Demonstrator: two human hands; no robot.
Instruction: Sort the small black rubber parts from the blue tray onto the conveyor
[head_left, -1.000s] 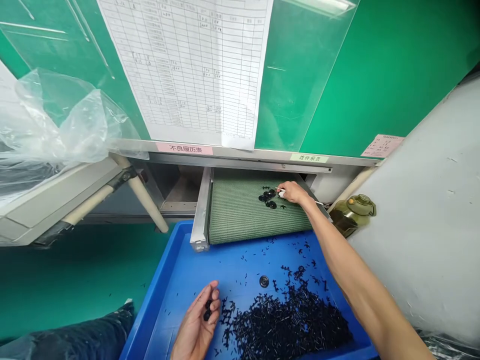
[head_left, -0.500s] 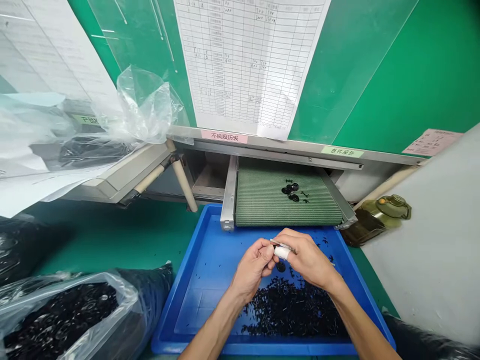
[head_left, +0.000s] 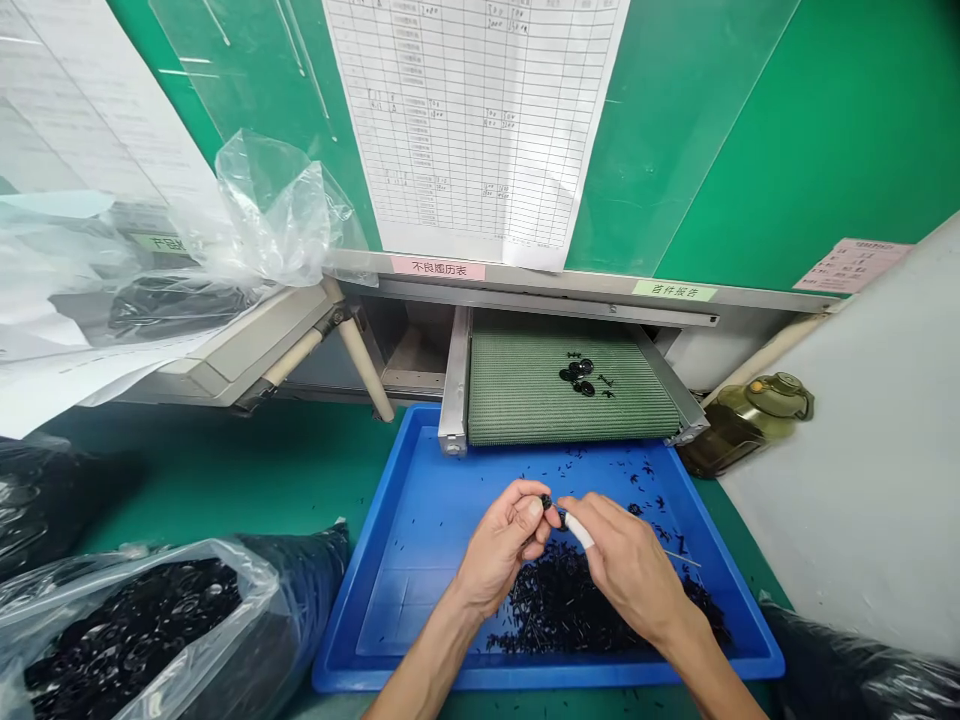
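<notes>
My left hand [head_left: 504, 548] pinches a small black round plastic part [head_left: 546, 501] between thumb and fingers, above the blue tray [head_left: 409, 520]. My right hand [head_left: 637, 572], with a white wrap [head_left: 579, 531] on one finger, is closed just beside it. A second small black piece [head_left: 562, 520] shows at the right fingertips; whether they grip it I cannot tell. The pale end of a thin stick-like tool [head_left: 684, 559] sticks out behind the right hand; its rest is hidden by the hand. Under both hands lies a heap of small black plastic scraps [head_left: 566, 600].
A green conveyor belt [head_left: 525, 400] carrying several black round parts [head_left: 577, 372] ends over the tray. At left stands an open plastic bag [head_left: 259, 590] of black parts. A greenish bottle [head_left: 765, 410] leans at right. Papers [head_left: 480, 130] hang on the green board.
The hands have come slightly apart and the right one has turned, its tool tip no longer showing at the left fingers. The black part in the left fingers shows more clearly. The view has shifted slightly.
</notes>
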